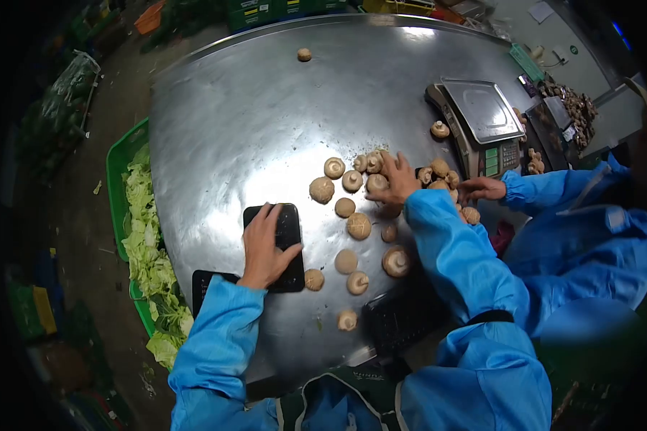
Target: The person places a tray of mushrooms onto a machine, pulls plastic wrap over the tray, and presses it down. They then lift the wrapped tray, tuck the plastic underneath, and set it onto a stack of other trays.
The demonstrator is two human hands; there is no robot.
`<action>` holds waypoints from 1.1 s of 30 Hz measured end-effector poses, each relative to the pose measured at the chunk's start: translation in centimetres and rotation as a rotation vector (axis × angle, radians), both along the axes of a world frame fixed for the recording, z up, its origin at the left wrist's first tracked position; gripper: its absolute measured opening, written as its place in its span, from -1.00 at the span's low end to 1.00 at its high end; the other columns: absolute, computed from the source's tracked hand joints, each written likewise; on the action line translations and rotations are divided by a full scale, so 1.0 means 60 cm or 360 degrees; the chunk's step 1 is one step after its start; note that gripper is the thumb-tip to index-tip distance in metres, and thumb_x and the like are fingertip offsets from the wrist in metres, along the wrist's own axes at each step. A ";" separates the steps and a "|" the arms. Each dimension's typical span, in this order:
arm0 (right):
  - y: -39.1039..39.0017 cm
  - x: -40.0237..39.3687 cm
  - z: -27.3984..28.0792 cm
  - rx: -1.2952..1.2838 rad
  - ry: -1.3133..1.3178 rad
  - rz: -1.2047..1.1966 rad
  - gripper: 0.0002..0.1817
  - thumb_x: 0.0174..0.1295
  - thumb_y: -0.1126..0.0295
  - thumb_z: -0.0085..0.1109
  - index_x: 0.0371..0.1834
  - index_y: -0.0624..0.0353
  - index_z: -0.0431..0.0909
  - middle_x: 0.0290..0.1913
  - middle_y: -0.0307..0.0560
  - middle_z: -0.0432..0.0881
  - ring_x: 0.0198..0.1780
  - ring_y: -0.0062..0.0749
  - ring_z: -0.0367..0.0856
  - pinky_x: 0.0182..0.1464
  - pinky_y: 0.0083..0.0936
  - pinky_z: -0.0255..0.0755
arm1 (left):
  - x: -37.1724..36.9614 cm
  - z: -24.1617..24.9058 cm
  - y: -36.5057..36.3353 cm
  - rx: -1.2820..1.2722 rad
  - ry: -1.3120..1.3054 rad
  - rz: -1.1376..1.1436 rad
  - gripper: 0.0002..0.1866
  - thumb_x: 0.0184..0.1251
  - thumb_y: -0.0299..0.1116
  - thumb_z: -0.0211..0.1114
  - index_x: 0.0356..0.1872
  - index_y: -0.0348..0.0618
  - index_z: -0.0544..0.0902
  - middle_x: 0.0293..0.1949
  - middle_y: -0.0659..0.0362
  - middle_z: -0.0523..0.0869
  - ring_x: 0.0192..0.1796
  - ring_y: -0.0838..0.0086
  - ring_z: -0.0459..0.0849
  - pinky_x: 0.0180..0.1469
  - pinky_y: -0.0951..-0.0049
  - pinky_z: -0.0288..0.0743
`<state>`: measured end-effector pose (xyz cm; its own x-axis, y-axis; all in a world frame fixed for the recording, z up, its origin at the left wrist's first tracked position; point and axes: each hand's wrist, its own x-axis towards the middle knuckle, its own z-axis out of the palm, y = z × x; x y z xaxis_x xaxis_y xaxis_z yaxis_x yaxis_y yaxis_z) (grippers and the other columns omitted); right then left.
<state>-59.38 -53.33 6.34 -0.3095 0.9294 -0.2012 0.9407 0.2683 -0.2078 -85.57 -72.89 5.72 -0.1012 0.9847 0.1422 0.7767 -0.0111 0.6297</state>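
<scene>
My left hand [264,251] lies on a black tray [289,266], its fingers stretched out and the thumb apart. Part of a second dark tray [201,287] shows left of my forearm. My right hand [398,179] is over the loose mushrooms with spread fingers, touching or close beside a pale mushroom [377,183]; its palm side is hidden. Other mushrooms lie scattered between my hands, among them a large brown cap [359,226], a cracked cap [322,189] and one with its stem up [396,261].
At the right a co-worker's hand [483,189] touches a mushroom pile [440,169] beside a weighing scale [482,111]. A lone mushroom [304,54] sits far back on the metal table [216,108]. Green crates [118,208] with leafy vegetables [145,248] stand at the left.
</scene>
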 end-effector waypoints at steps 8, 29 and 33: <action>0.076 0.021 -0.012 -0.0486 -0.0113 -0.0017 0.28 -0.36 -0.03 0.55 0.47 -0.32 -0.17 0.37 0.23 0.01 0.27 0.48 0.16 0.28 0.04 0.20 | 0.124 -0.030 0.281 -0.0600 0.0212 -0.0345 0.14 -0.34 0.00 0.56 0.40 0.26 0.10 0.37 -0.04 0.13 0.35 -0.08 0.16 0.21 0.01 0.36; -0.101 -0.118 0.012 -0.1355 0.1754 0.0189 -0.11 -0.07 0.27 0.45 0.35 0.12 0.15 0.20 0.10 0.22 0.30 -0.13 0.23 0.31 -0.35 0.21 | 0.021 0.049 0.063 -0.0080 -0.0659 -0.0089 -0.24 -0.18 -0.58 0.31 0.22 -0.02 0.35 0.06 0.02 0.44 0.11 0.07 0.43 0.18 0.23 0.33; -0.186 -0.188 -0.019 -0.1542 0.1689 0.0264 -0.11 -0.07 0.31 0.42 0.35 0.19 0.14 0.26 0.21 0.24 0.29 -0.13 0.26 0.31 -0.32 0.20 | -0.010 0.014 -0.052 -0.0160 -0.0550 0.0181 -0.18 -0.19 -0.56 0.35 0.27 -0.02 0.29 0.17 0.02 0.40 0.20 0.04 0.35 0.26 0.17 0.24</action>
<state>-70.63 -64.50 5.21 -0.7986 0.5031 -0.3303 0.2028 -0.2917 -0.9348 -86.17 -76.00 6.56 -0.2360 0.9716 -0.0162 0.5108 0.1382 0.8485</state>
